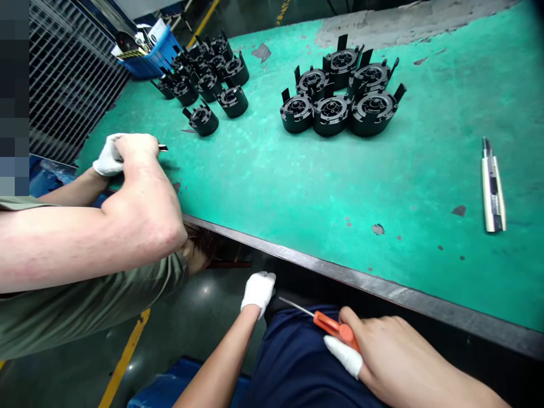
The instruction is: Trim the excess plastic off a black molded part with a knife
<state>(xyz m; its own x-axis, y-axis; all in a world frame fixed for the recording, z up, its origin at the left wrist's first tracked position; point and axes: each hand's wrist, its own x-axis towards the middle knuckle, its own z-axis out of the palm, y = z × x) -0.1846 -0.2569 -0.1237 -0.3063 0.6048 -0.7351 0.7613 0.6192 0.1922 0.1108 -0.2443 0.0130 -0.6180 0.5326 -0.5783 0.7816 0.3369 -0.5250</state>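
Observation:
My right hand [378, 351] is wrapped round the orange handle of a screwdriver [335, 328], its thin metal shaft pointing left over dark blue trousers. A white cover is on my right thumb. Below the table edge, my left hand [258, 292] wears a white glove beside my knee; its fingers are bent away and what they hold, if anything, is hidden. Six black round parts [331, 113] with upright tabs stand grouped on the green table [263, 187]. A cutter knife [493, 187] lies at the right.
At the left, a co-worker's hands [138, 147], one gloved in white, hold a small thing on the table. Several more black parts [204, 119] stand at the back left, near a blue bin [159, 59]. The table's metal edge [340, 272] runs between my hands and the tabletop.

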